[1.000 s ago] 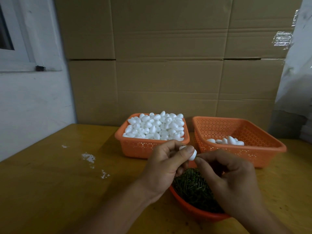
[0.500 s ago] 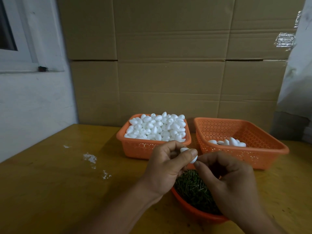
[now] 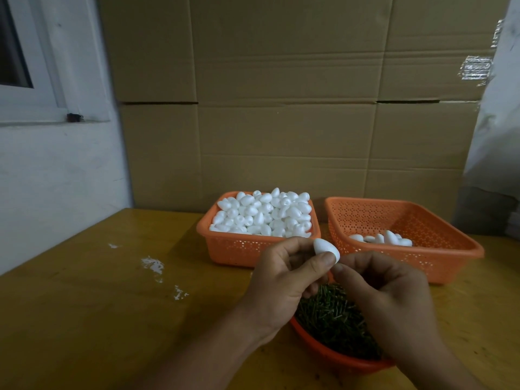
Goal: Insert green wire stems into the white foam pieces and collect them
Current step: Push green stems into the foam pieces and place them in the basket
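**What the hands and baskets hide**

The left hand (image 3: 284,280) covers the near side of the foam piece (image 3: 326,249). The right hand (image 3: 388,294) has its fingertips curled in, so whether it pinches a stem cannot be told. Both hands hide part of the bowl (image 3: 332,353) and its green stems (image 3: 332,316), which are too fine to count. Stems on the pieces (image 3: 382,239) in the right basket (image 3: 450,243) are not discernible. Both forearms run off the bottom edge.

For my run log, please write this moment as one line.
left hand: holds foam piece | right hand: fingertips at its lower end, stem hidden | baskets: one full, one nearly empty
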`<state>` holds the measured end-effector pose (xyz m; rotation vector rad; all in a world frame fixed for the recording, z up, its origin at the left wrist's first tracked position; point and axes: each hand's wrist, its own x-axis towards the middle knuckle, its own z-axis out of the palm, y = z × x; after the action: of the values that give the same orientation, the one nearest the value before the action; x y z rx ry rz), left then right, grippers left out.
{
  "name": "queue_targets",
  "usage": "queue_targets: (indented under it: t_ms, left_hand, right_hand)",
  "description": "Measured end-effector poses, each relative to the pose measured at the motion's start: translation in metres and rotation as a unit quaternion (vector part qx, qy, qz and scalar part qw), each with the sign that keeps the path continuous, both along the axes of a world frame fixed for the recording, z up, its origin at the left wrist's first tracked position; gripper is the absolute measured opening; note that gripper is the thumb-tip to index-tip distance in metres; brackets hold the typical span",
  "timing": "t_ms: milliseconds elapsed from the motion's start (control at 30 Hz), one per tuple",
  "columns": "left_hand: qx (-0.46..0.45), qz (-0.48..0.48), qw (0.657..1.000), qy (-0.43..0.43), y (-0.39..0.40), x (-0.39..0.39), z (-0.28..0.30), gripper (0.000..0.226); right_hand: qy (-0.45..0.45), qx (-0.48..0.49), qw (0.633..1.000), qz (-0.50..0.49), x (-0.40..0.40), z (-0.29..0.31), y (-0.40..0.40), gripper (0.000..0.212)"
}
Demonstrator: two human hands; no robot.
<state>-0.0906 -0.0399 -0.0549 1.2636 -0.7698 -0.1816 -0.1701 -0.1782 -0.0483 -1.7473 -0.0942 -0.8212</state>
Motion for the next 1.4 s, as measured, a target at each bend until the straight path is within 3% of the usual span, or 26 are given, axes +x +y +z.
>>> queue_targets:
  t_ms: [267,433,567,733,900,1000,1133,1400]
  left_hand:
    - [0.009,0.013,1.0,-0.014,-0.003,-0.002,-0.003,0.026]
    - [0.017,0.005,0.999,-0.033,-0.002,-0.001,-0.003,0.012]
    - [0.026,0.002,0.998,-0.051,-0.001,-0.002,-0.004,0.018]
    - [0.082,0.04,0.991,-0.097,0.001,0.0,-0.008,0.021]
    - [0.115,0.051,0.985,-0.115,-0.001,-0.004,-0.009,0.021]
    - [0.122,0.053,0.984,-0.114,-0.001,-0.005,-0.007,0.023]
    - [0.124,0.055,0.984,-0.117,0.001,-0.006,-0.005,0.022]
    - [0.129,0.049,0.983,-0.124,0.002,-0.009,-0.006,0.013]
  right_hand:
    - [-0.009,0.035,0.997,0.064,-0.006,0.01,0.008,0.016]
    - [0.0,0.043,0.997,0.058,-0.004,0.011,0.006,0.018]
    - [0.03,0.033,0.999,0.007,0.002,0.013,-0.007,0.007]
    - [0.07,-0.021,0.99,-0.121,0.023,0.02,-0.042,0.008]
    - [0.179,-0.183,0.934,-0.249,0.062,0.032,-0.09,0.01]
    - [0.276,-0.295,0.864,-0.301,0.083,0.038,-0.11,0.035]
    - [0.356,-0.346,0.811,-0.309,0.1,0.042,-0.119,0.052]
    - [0.425,-0.384,0.767,-0.287,0.104,0.044,-0.119,0.042]
